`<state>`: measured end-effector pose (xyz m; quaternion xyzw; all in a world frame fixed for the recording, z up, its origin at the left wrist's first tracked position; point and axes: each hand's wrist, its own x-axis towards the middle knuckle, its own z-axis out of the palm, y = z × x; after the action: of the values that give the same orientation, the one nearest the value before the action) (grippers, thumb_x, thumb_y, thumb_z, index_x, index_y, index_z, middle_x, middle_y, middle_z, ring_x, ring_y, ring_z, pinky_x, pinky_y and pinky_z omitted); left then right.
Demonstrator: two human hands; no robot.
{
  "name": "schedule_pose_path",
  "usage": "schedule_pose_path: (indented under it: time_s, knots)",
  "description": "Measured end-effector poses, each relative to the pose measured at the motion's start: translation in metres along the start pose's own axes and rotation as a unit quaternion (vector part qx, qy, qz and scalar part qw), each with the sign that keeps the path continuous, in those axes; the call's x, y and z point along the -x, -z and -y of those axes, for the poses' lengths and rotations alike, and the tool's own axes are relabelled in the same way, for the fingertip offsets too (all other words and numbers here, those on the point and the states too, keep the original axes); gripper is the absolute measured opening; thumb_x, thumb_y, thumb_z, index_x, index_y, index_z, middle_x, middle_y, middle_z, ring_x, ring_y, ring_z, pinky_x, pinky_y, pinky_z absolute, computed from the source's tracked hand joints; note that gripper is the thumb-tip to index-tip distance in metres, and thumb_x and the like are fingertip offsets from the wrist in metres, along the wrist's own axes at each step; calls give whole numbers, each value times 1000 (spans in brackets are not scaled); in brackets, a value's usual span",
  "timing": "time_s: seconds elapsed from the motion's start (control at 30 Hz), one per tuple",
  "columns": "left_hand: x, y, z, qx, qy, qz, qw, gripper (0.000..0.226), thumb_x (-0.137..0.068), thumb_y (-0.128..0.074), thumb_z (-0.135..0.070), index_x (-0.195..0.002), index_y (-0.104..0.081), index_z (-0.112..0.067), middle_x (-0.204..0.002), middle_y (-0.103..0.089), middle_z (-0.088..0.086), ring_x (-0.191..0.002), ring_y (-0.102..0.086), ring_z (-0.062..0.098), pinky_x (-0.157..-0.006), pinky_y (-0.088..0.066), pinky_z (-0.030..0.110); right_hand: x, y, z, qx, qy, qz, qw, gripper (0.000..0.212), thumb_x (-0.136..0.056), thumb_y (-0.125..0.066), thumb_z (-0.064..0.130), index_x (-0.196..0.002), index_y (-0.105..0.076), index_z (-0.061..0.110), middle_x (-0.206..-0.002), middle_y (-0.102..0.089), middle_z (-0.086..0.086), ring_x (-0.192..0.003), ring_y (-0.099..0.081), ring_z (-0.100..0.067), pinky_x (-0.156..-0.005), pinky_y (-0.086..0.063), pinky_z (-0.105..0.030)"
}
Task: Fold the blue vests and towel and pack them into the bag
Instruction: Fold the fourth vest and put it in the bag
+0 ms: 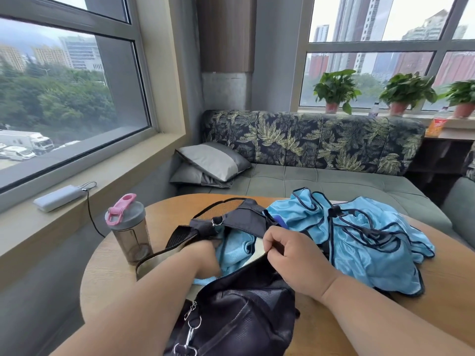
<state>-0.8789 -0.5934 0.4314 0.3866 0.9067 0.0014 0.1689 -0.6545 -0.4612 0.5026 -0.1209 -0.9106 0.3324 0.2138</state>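
Right hand [288, 255] curled shut, fingers pinched on the zipper edge of the dark bag [246, 314], pulling its mouth wide. Left hand [205, 255] plunged into that opening, fingers hidden among the contents, so grip impossible to judge. Inside the mouth, light blue cloth [236, 250], seemingly the towel or a packed vest, touching the left hand. Just beside the bag on the right, heap of blue vests [359, 235] with dark piping, rumpled and unfolded on the round wooden tabletop [437, 283]. Likely handling: thin, glossy fabric, very light, limp and slippery, prone to sliding out of a fold; best taken at the bound shoulder straps or hem, smoothed flat before folding. Bag itself soft and collapsing, hence one hand needed on the rim. Shaker bottle [128, 229] with pink cap upright left of the bag, apart from it.
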Motion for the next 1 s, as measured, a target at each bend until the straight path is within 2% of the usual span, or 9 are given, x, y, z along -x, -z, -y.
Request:
schedule_pose_path:
  time_s: [0.13,0.23,0.33,0.4,0.47,0.53,0.6,0.83,1.0]
  knots:
    - [-1,-8,10,-1,22,-5,1000,61,-80,-75,-47,-131,-57,-19,-103,-69,0,-90,-64,23,-83,-56,35,6,-1,-2,16,0,13,1000,21,-89,-54,4,-82,-58,23,-64,-55,1,-55,-45,-15,-71,-29,-10]
    - [4,1,15,42,32,-5,999,56,-82,-70,-36,-135,-57,-23,-103,-70,1,-93,-66,22,-84,-56,35,10,2,-3,27,-8,21,999,22,-89,-54,4,-82,-58,24,-62,-54,5,-56,-46,-11,-63,-36,-11]
    - [-4,1,31,109,38,-37,993,47,-96,-59,-26,-143,-61,-19,-129,-69,6,-114,-65,27,-101,-53,39,12,1,-4,30,-8,17,999,23,-89,-55,3,-80,-59,24,-62,-54,2,-60,-49,-8,-69,-37,-7]
    - [0,3,40,38,28,8,999,37,-105,-50,-16,-138,-64,-6,-143,-62,12,-128,-58,33,-106,-46,39,11,0,-4,26,-16,20,999,22,-89,-56,4,-81,-59,24,-60,-51,9,-57,-45,-8,-63,-38,-13]
    - [7,9,44,53,36,19,998,34,-108,-47,-18,-134,-67,-10,-143,-62,10,-119,-62,29,-96,-48,35,9,-1,-5,24,-24,21,999,21,-89,-56,6,-82,-58,26,-59,-51,12,-55,-43,-9,-57,-38,-19]
    - [11,14,45,125,77,-54,988,27,-106,-50,-27,-122,-70,-19,-130,-69,9,-89,-62,18,-72,-47,25,7,-2,-4,22,-26,18,999,20,-89,-56,7,-82,-59,26,-60,-52,11,-55,-43,-8,-57,-38,-21]
    - [10,13,46,106,99,-84,986,29,-101,-55,-33,-116,-73,-16,-120,-73,9,-86,-63,19,-63,-41,21,7,-2,-2,15,-28,15,999,19,-88,-56,6,-83,-60,25,-59,-51,12,-55,-43,-8,-57,-38,-20]
    - [38,15,35,50,62,-47,996,49,-100,-58,-42,-141,-63,-15,-138,-65,8,-126,-62,27,-101,-48,33,8,-1,3,-54,-68,7,996,22,-89,-54,5,-82,-57,25,-60,-49,12,-53,-38,-8,-57,-37,-22]
    - [78,23,32,0,69,-65,995,54,-92,-58,-53,-135,-58,-20,-132,-67,4,-121,-61,27,-97,-48,32,8,2,12,-61,-84,-15,994,24,-88,-53,7,-82,-57,30,-65,-54,5,-52,-40,-9,-56,-40,-25]
